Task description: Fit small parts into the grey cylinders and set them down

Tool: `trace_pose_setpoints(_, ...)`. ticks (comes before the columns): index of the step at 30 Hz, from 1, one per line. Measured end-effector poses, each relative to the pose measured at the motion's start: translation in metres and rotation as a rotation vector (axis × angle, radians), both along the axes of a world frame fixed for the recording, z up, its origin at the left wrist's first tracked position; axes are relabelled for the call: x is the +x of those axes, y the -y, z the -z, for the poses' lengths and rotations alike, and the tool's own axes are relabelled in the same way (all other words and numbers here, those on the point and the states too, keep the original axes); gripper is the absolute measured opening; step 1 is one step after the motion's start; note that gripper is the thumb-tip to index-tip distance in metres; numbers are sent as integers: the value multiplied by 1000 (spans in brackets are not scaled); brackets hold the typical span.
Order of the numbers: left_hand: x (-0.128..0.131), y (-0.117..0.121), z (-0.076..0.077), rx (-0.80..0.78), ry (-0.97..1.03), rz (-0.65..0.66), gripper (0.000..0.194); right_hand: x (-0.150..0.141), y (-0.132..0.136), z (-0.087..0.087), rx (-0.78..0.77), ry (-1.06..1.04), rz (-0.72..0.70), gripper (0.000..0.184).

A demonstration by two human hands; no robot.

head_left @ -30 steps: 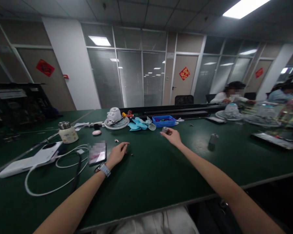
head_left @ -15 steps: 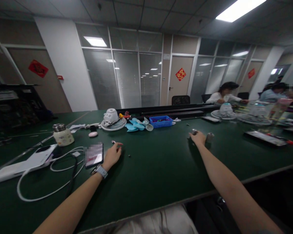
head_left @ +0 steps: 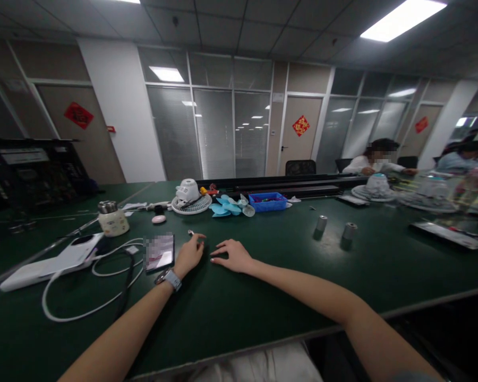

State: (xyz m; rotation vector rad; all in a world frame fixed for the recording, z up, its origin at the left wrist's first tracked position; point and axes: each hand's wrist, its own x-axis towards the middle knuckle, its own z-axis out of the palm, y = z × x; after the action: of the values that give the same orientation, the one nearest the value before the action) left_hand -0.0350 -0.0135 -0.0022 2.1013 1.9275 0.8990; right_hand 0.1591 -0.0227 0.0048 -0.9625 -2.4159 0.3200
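My left hand [head_left: 189, 255], with a watch [head_left: 169, 278] at its wrist, rests on the green table beside the phone [head_left: 160, 253]. Its fingers are curled, the index finger pointing right. A small whitish piece [head_left: 190, 232] sticks out above these fingers; its kind is too small to make out, and it seems held. Just right of it, my right hand [head_left: 234, 257] hovers low or rests with fingers stretched and thumb apart, and no object shows in it. Two grey metal cylinders, a nearer-left one [head_left: 322, 223] and another [head_left: 350, 231], stand upright farther right.
At the back are a white fan housing [head_left: 188, 192], blue fan blades [head_left: 226, 206] and a blue basket [head_left: 267, 201] of small parts. On the left stand a cream flask [head_left: 114, 222] and a white device [head_left: 77, 252] with a looping cable. A person [head_left: 378, 159] sits across at the right.
My right hand has let go of a metal cylinder, leaving it standing, and has moved left beside my left hand. My left hand stays beside the phone. The view has shifted slightly.
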Motion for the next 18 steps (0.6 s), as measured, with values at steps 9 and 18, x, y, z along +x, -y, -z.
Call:
trace_pose_setpoints(9, 1, 1, -4, -52, -37, 8, 31, 123, -34, -31, 212, -102, 214, 21)
trace_pose_setpoints(18, 3, 2, -4, -59, -74, 17, 31, 310, -77, -44, 255, -119, 1206, 26)
